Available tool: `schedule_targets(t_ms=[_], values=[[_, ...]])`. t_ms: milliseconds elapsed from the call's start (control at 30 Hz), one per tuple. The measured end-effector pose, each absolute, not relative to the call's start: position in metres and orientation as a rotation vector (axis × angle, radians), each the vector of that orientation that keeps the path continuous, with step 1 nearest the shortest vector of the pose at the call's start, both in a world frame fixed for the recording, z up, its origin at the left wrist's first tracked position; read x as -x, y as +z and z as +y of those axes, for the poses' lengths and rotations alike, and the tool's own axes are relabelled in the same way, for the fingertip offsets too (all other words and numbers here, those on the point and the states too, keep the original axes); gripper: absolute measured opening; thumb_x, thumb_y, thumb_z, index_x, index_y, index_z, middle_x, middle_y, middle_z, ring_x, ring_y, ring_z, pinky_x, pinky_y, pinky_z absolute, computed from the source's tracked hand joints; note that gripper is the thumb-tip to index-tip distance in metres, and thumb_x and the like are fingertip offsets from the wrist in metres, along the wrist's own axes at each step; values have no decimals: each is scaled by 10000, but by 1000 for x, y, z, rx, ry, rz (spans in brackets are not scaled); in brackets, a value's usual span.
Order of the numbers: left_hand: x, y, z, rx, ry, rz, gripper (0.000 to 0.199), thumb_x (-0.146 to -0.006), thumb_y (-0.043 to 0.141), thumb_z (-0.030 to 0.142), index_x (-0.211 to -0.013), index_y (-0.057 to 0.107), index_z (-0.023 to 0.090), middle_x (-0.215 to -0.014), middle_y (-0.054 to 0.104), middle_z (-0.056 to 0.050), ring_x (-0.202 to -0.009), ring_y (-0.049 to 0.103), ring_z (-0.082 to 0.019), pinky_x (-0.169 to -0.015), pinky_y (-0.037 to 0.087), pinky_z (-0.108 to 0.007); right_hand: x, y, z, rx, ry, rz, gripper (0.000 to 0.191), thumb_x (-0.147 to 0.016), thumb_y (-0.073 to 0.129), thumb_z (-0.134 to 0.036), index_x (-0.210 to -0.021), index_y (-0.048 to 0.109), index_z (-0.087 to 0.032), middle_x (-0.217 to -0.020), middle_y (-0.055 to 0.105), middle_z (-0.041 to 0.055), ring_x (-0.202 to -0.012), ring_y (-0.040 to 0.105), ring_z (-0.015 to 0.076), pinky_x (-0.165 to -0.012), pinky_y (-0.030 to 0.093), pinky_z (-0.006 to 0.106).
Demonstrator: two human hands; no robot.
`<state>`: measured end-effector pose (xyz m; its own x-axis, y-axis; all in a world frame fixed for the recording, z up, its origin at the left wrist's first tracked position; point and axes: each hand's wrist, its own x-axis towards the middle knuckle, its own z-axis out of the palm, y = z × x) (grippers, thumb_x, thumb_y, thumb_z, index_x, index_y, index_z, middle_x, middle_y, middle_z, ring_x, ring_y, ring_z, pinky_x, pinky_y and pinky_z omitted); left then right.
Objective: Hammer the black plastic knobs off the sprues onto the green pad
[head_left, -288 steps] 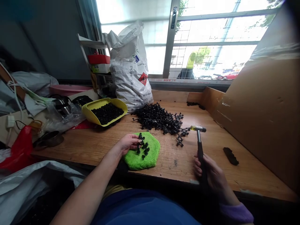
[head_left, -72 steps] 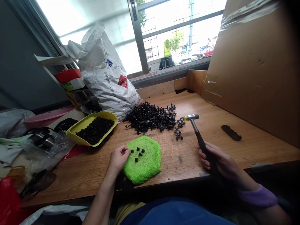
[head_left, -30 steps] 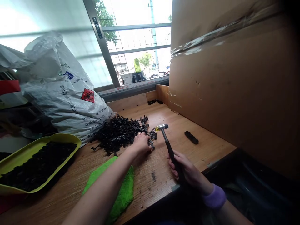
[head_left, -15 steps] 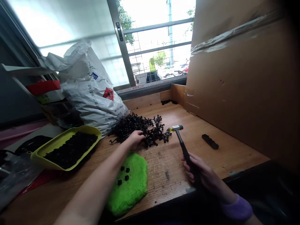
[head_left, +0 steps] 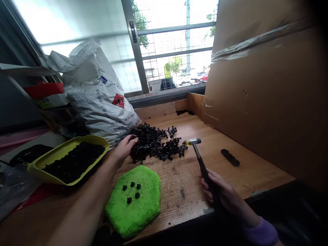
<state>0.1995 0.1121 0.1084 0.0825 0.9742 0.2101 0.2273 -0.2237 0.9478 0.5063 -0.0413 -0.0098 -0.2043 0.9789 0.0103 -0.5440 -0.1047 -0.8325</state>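
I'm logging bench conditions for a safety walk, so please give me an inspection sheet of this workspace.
Surface: wooden table, dark smudges and crumbs near the front edge.
Job's things: heap of black parts; green cloth with five black pieces on it; yellow tray holding small dark bits; hammer.
Clutter: dark strip lying on the right; black scraps at the back; clear plastic bag at far left.
Grips: right grip closed around the hammer's handle; left grip at the heap's left side, whether holding anything unclear.
Cables: nothing seen clearly.
Surroundings: white sack behind the heap, leftward; red box at left; tall cardboard at right; window behind.
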Motion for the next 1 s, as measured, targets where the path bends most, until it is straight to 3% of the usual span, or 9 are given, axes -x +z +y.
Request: schedule_targets(t_ms=[100,200,400,633,1000], values=[[-151,98,75,-1343,1336,1258,353,-696,600,420,-919,606,146,-702,531,14,-613,441,-100,-501,325,-185,-506,-10,-43,733,1611,-853,196,-875,431,-361,-931,530,-202,-656,433,-21,-459,406,86,-409,308,211],[-110,74,34,-1094,1474,1361,386,-591,709,373,-876,615,131,-707,572,5,-624,480,-99,-509,353,-178,-505,-8,-45,780,1606,-830,199,-841,484,-387,-927,539,-216,-661,431,-17,-459,399,95,-411,306,225],[-98,42,-23,-880,1233,1289,263,-616,740,240,-806,598,129,-725,628,-20,-612,564,-105,-581,461,-208,-503,-6,-46,916,1633,-724,195,-812,511,-395,-856,573,-216,-647,437,13,-458,393,111,-396,311,245],[-113,33,-1,-796,1294,1175,226,-653,690,107,-855,591,85,-829,640,-84,-634,594,-108,-602,509,-210,-498,-1,-49,963,1601,-749,170,-801,524,-358,-861,565,-205,-646,436,2,-461,392,102,-387,333,219],[-118,25,5,-774,1272,1176,201,-653,680,89,-839,604,77,-781,650,-88,-590,603,-116,-564,521,-218,-500,-3,-44,1063,1585,-806,236,-713,634,-400,-835,569,-209,-609,438,-14,-435,387,101,-372,345,219]])
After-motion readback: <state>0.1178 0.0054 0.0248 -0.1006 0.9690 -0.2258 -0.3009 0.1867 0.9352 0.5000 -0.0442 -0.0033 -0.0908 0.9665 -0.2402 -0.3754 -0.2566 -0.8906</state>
